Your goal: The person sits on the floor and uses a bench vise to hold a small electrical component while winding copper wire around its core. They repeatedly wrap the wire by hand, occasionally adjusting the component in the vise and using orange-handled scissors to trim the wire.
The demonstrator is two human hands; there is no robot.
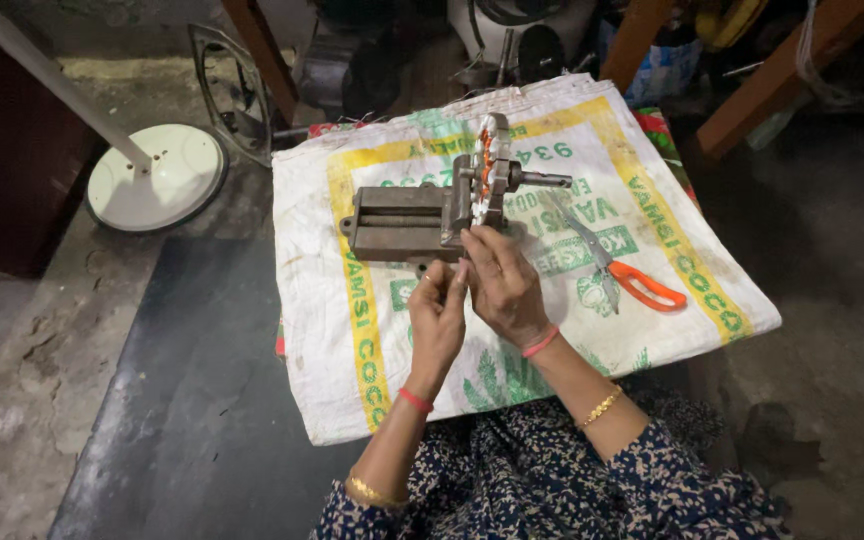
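Metal vise (407,222) is sitting on the white sack (352,340), clamping a wound stator (490,168). I am watching left hand (438,318) and right hand (500,285) pinching together just below it; the pinched item is too small to tell.

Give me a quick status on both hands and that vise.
Left hand and right hand close together, fingers pinched, below the clamped motor stator. Vise sits on woven sack. Orange-handled scissors lie apart, right side.
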